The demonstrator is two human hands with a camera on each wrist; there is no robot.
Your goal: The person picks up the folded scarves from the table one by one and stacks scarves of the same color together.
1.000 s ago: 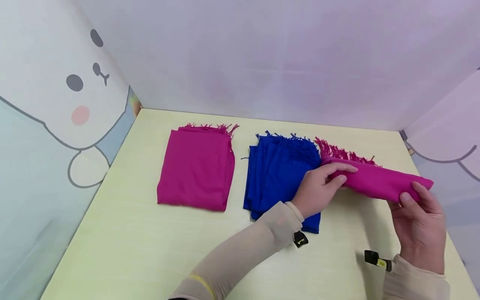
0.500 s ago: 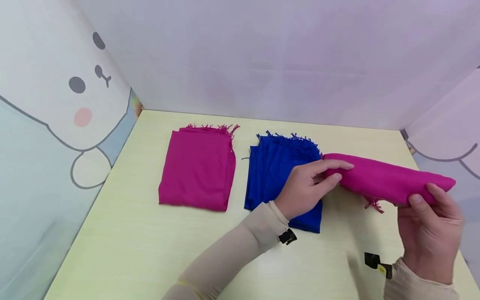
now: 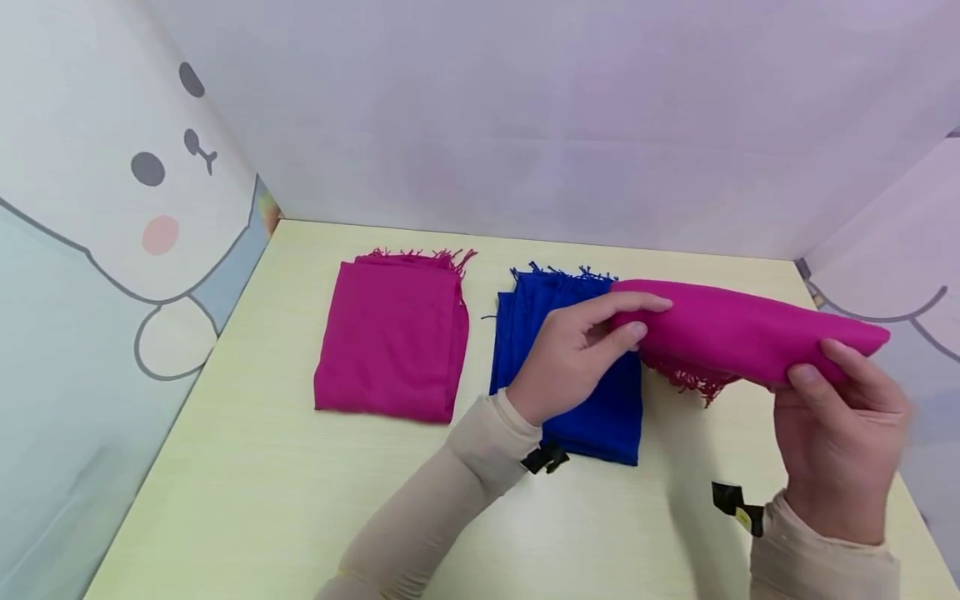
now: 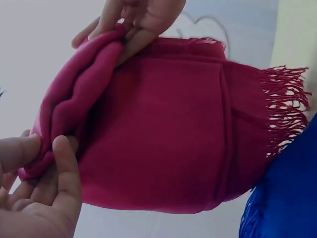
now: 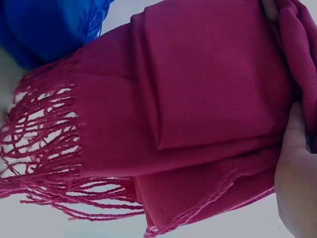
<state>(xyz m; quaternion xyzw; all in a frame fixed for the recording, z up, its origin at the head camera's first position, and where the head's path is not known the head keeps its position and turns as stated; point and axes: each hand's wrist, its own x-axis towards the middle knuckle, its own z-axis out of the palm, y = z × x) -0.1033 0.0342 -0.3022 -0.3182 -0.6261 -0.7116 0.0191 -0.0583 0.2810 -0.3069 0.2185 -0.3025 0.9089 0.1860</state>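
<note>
Both hands grip the folded upper edge of a magenta fringed scarf (image 3: 735,325), which hangs between them above the right part of the table. My left hand (image 3: 573,354) pinches its left end, thumb in front. At the right end, my right hand (image 3: 843,433) pinches with thumb and forefinger. In the left wrist view the scarf (image 4: 158,129) hangs in layers from a bunched fold, its fringe at the lower end. The right wrist view has the same fringe and layers, with the right hand (image 5: 297,183) at the edge. Behind the left hand a folded blue scarf (image 3: 600,425) is partly hidden.
Another magenta scarf (image 3: 393,337), folded into a rectangle with its fringe toward the back, lies left of the blue one on the pale yellow table (image 3: 262,483). A light fabric wall (image 3: 525,125) rises behind the table, with printed panels at both sides.
The held scarf has risen off the table and moved left, overlapping the blue scarf in the head view. Its fringe, earlier behind it at the back, now hangs below. Both hands still grip it.
</note>
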